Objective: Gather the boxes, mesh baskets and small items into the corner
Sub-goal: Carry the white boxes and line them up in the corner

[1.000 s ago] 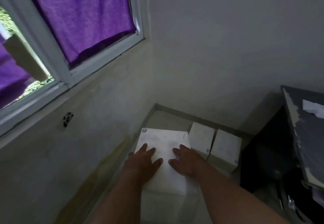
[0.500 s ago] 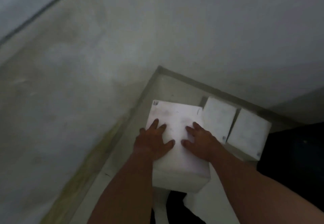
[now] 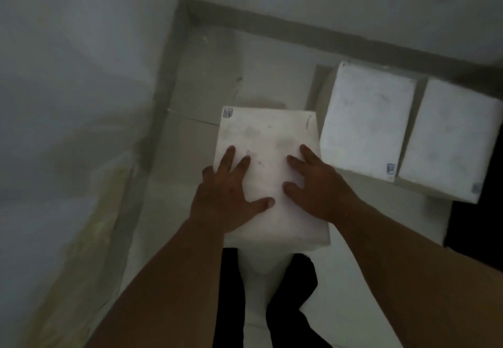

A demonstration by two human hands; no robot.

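bare room corner, likely home: plain walls, tiled floor, white boxes.

Bare floor lies open toward the corner; two boxes seemingly block the right.

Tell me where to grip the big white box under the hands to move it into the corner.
Probably by its two long side edges, from the near end. Both hands, left and right, lie flat on the big white box's broad top, gripping nothing. The right edge sits close beside the neighbouring box, so fingers may fit poorly there.
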